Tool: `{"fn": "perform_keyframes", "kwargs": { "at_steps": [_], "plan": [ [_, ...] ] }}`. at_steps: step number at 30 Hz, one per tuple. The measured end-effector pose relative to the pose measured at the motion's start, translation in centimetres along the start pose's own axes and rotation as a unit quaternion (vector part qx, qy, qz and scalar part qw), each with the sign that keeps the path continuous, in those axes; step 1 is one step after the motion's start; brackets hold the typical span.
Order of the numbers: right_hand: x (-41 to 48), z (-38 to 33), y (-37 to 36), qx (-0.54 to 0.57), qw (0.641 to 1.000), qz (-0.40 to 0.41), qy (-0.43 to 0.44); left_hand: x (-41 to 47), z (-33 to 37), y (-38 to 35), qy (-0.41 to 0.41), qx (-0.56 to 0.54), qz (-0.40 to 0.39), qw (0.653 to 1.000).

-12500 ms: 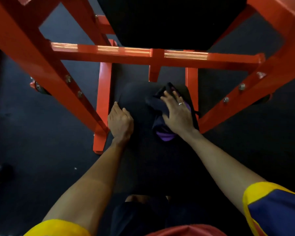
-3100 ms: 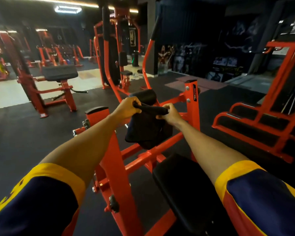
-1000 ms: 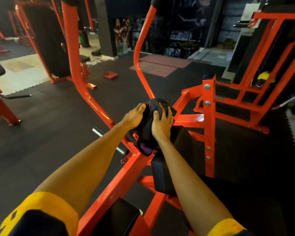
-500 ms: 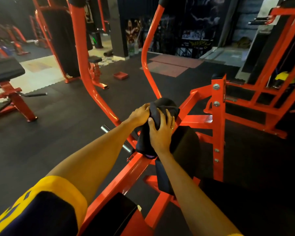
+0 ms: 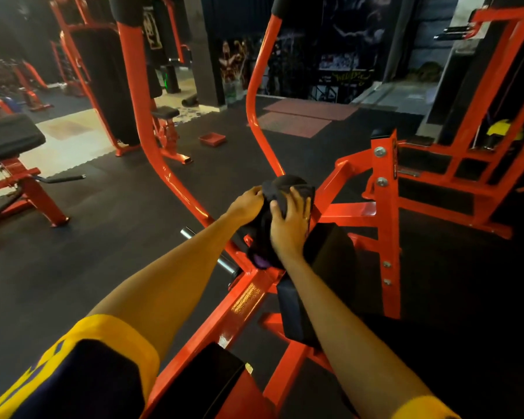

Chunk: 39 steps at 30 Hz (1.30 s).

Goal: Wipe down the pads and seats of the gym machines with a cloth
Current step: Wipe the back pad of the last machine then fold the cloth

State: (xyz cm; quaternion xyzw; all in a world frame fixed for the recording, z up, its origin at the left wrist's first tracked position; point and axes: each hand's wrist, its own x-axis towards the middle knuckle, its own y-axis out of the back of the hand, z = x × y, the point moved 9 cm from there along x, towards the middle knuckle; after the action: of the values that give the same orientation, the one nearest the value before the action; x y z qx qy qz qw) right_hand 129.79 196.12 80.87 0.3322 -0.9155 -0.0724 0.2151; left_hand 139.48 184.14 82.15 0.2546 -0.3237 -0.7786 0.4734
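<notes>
Left hand (image 5: 245,205), right hand (image 5: 288,229), one cloth (image 5: 274,190).

dark cloth (image 5: 277,193) with purple patch, bunched over a black roller pad (image 5: 288,180) on the orange machine

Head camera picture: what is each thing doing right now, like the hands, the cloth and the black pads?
Dark cloth with a purple edge: draped over the round black roller pad, hanging down its near side.
Round black roller pad: mostly covered by the cloth.
Left hand: grips the cloth's left edge.
Right hand: fingers curled over the cloth, pressing it on the pad.
Black rectangular pad: not covered by the cloth.
</notes>
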Motion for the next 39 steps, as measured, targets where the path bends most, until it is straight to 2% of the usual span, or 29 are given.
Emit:
{"fn": "perform_keyframes", "kwargs": {
  "at_steps": [4,7,10,12,14,18,21,26,29,32,34,37,39],
  "plan": [
    [1.4,0.2,0.0,-0.02,1.0,-0.015,0.0,-0.9,0.6,-0.2,0.008,0.054,0.023,0.998],
    [8.0,2.2,-0.2,-0.059,0.995,-0.044,-0.067,-2.3,2.8,-0.8,-0.03,0.089,0.05,0.994],
    [10.6,4.1,0.1,-0.01,0.988,-0.051,-0.147,-3.4,4.6,-1.5,-0.079,0.096,0.079,0.989],
    [8.5,2.7,0.4,-0.027,0.991,-0.026,-0.13,-3.0,3.9,-0.6,-0.05,0.061,0.091,0.993],
    [4.6,0.3,0.8,-0.046,0.996,-0.004,-0.076,-2.0,2.7,0.1,-0.014,0.037,0.087,0.995],
    [-0.6,-0.4,0.3,0.009,1.0,-0.018,-0.017,-1.5,2.2,0.1,0.016,0.044,0.041,0.998],
    [1.7,0.3,0.5,0.026,0.999,-0.019,-0.031,-2.2,2.8,-0.4,-0.011,0.077,0.05,0.996],
    [10.2,2.3,0.6,-0.013,0.992,-0.058,-0.112,-3.5,5.7,-1.8,-0.11,0.115,0.057,0.986],
    [10.0,2.6,0.1,-0.024,0.991,-0.05,-0.123,-1.9,4.0,-0.3,-0.06,0.082,0.036,0.994],
    [5.5,1.1,-0.2,-0.039,0.997,-0.019,-0.063,-0.2,0.3,0.3,0.017,0.025,-0.004,1.0],
    [2.1,0.6,-0.3,-0.027,0.999,-0.016,-0.025,-0.2,-0.9,0.0,0.04,-0.019,-0.013,0.999],
    [0.3,0.3,-0.5,-0.016,1.0,-0.017,0.001,-0.3,-1.3,-0.2,0.059,-0.001,0.007,0.998],
    [2.1,0.3,-0.1,-0.032,0.999,-0.007,-0.014,-0.9,-0.5,-0.3,0.05,0.041,0.029,0.997]
  ]
}}
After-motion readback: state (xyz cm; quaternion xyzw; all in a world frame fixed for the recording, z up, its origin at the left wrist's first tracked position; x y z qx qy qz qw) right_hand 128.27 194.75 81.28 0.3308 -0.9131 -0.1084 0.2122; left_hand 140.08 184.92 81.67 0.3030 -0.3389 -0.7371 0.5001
